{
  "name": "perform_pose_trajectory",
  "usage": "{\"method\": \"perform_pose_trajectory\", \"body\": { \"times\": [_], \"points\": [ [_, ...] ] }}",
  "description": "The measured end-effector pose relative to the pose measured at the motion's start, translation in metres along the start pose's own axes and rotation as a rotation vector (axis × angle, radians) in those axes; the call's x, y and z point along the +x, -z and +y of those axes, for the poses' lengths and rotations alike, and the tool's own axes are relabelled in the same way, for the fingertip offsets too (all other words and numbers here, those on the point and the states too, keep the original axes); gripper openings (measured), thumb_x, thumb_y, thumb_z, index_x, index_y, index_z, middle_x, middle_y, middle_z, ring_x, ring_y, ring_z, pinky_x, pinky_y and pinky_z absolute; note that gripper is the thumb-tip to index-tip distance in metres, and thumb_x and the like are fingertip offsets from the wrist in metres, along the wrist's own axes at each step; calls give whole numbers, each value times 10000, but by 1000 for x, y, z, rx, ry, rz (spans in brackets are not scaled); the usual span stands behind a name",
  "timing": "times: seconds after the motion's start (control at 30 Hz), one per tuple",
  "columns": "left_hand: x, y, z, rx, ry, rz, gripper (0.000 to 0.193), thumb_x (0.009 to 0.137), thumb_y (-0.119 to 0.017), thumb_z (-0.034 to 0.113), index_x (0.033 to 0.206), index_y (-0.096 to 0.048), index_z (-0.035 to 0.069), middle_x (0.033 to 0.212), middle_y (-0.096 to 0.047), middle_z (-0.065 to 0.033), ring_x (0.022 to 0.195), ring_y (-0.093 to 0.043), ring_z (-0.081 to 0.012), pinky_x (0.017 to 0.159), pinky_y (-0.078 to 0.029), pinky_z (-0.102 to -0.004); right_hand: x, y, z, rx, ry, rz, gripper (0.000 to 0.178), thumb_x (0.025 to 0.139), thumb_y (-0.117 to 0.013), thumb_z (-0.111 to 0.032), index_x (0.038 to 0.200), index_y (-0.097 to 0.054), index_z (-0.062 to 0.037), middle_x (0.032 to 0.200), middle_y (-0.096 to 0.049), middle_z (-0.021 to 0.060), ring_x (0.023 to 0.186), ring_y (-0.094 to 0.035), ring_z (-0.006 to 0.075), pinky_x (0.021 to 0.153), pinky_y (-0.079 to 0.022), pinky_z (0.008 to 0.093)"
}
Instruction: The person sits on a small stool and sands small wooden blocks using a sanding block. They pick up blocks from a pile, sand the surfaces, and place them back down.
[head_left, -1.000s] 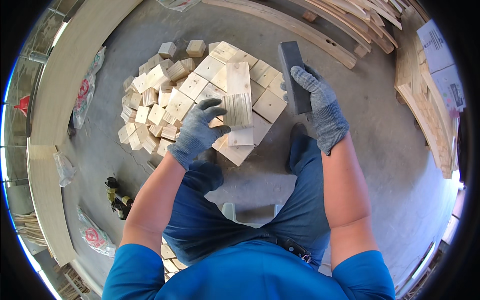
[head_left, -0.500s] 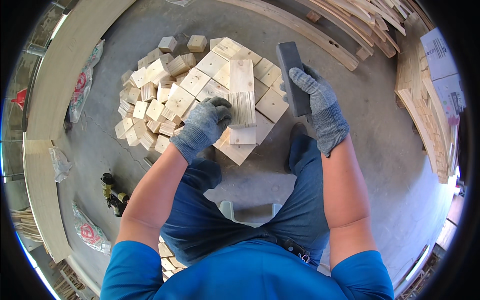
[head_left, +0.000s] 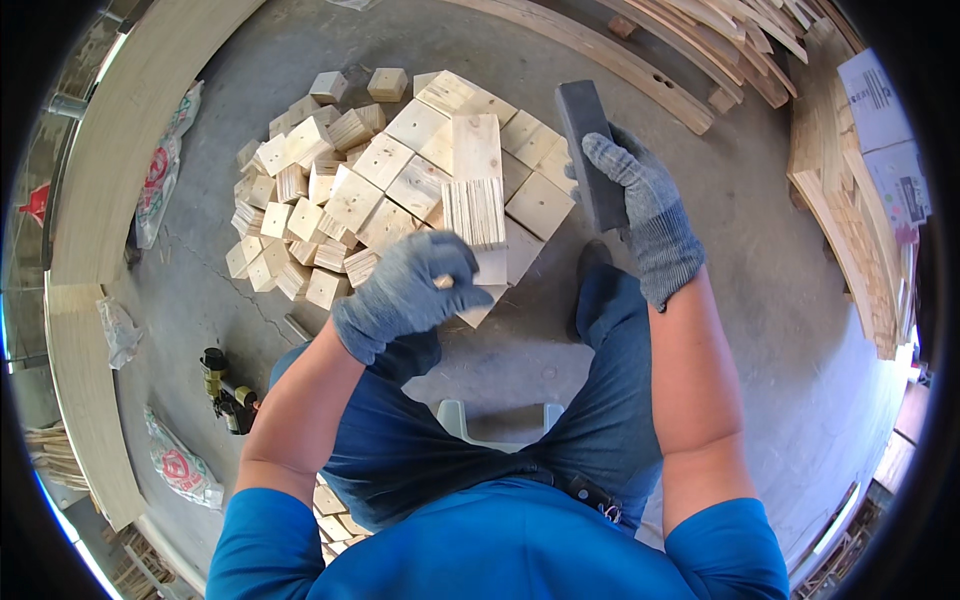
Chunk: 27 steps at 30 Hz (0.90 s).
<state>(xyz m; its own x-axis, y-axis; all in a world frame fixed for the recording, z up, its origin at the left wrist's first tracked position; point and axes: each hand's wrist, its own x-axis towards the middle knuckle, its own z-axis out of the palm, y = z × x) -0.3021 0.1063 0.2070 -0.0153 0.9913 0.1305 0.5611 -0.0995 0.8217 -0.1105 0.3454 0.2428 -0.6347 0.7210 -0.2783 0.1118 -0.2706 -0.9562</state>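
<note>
right hand above grey concrete floor

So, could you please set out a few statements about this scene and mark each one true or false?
1. The right hand holds a dark rectangular block. True.
2. The right hand is bare. False: it wears a gray glove.
3. Loose wooden cubes lie left of the arranged blocks. True.
4. Both hands grip the dark rectangular block. False: the left hand is apart from it.
5. The striped wooden block lies on pale wood. True.
6. The person's sleeves are red. False: the sleeves are blue.
</note>
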Motion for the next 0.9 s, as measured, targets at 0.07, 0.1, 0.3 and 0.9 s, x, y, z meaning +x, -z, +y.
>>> {"method": "perform_pose_trajectory", "body": {
  "times": [0.07,0.1,0.3,0.9],
  "points": [
    [-3,-5,14,15,134,-82,154,833,-897,116,870,-762,50,919,-754,-92,857,-748,-273,792,-597,-392,2,6,2,-36,25,-1,738,971,-798,-445,1490,-600,41,1165,-745,112,980,-700,164,872,-572,298],
    [-7,-8,10,5,115,-79,151,836,-891,114,890,-767,49,938,-755,-100,872,-748,-278,805,-597,-397,4,6,3,-41,23,-8,741,970,-798,-449,1491,-602,40,1178,-745,115,995,-700,169,887,-568,300],
    [-3,-4,5,-84,-50,-96,252,867,-848,80,1112,-799,54,1163,-773,-122,1111,-737,-295,996,-586,-385,10,11,11,-65,18,-8,760,954,-810,-466,1501,-610,23,1245,-746,136,1065,-700,194,951,-554,312],
    [4,23,21,-76,254,44,835,749,-1006,201,1486,-634,74,1378,-700,-106,1209,-706,-226,1092,-557,-381,15,15,16,-122,12,-7,815,930,-826,-484,1518,-591,29,1317,-732,181,1139,-705,236,1016,-546,346]
  ]
}}
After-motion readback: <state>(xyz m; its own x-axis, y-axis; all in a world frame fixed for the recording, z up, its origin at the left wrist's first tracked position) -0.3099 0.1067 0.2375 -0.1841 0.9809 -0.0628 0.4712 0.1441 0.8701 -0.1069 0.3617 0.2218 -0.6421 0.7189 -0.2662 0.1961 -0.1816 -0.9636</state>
